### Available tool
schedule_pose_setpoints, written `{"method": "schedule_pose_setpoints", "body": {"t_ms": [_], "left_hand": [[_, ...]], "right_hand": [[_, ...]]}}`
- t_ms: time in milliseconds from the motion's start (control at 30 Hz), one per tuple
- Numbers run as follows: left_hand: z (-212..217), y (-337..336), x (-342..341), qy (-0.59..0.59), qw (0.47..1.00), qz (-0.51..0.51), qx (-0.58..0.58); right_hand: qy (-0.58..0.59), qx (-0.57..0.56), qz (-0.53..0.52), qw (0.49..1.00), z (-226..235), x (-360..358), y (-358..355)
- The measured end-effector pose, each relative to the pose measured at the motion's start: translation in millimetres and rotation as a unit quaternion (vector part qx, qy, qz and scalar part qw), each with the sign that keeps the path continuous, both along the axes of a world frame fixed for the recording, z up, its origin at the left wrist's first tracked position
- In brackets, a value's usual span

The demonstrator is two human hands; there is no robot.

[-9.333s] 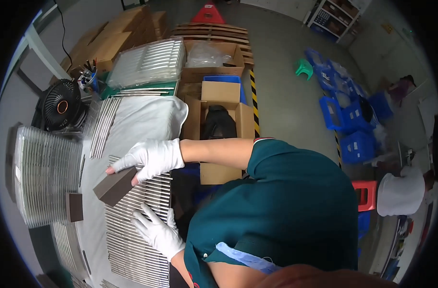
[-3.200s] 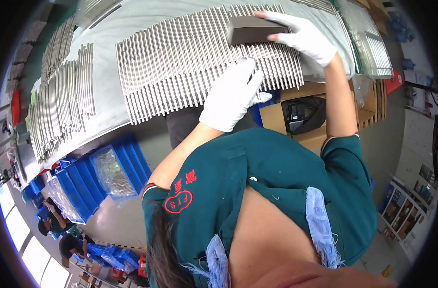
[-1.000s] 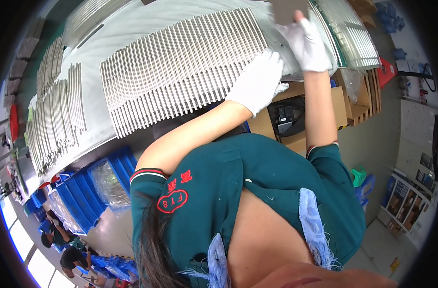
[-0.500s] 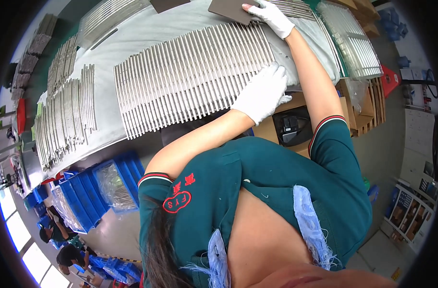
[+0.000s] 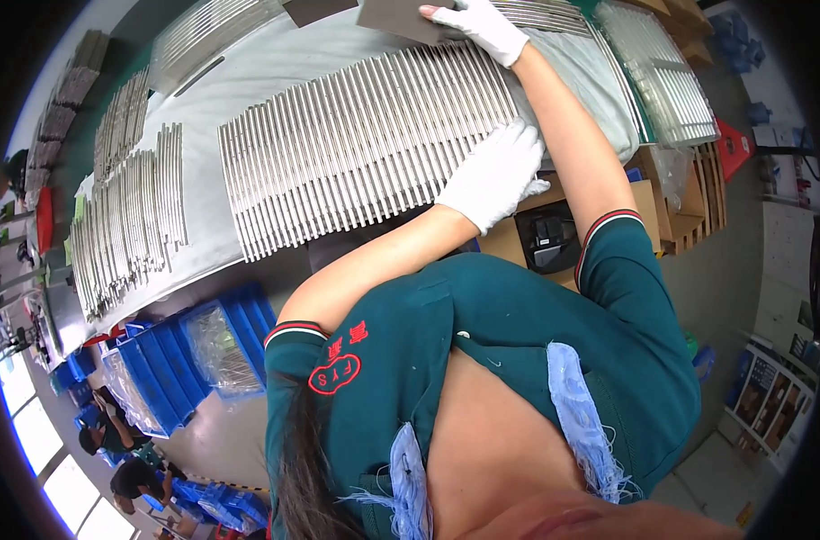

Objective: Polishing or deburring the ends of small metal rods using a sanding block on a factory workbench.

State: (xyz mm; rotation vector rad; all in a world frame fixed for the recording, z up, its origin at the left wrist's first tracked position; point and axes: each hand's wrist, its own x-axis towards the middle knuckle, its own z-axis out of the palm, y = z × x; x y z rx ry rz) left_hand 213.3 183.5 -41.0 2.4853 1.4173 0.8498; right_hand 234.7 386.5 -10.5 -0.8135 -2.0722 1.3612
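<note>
Your right hand (image 5: 489,29) grips the grey-brown block (image 5: 401,18) at twelve o'clock, visible lower edge running nine-thirty to three-thirty. Your left hand (image 5: 495,175), fingers together, lies at the three-o'clock end of the metal rods (image 5: 365,135); grip cannot be told. Rods, long axes eleven-to-five, lie on the pale cloth (image 5: 203,193).

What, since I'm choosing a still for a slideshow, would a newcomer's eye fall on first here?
Most likely the long row of shiny metal rods, laid side by side across the pale cloth in the upper middle. Next come the white-gloved hands: the left hand at the row's right end, the right hand gripping a dark block at the top edge. Bright blue crates stand out at lower left.
</note>
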Motion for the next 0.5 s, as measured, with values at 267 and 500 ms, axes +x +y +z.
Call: {"method": "schedule_pose_setpoints", "body": {"t_ms": [267, 500], "left_hand": [[-3, 0, -1, -0.038, 0.999, -0.017, 0.026], [3, -23, -27, 0.052, 0.996, 0.075, 0.008]], "right_hand": [[0.066, 0.049, 0.130, 0.988, -2, -15, -12], [0.172, -0.017, -0.085, 0.981, 23, 29, -37]]}}
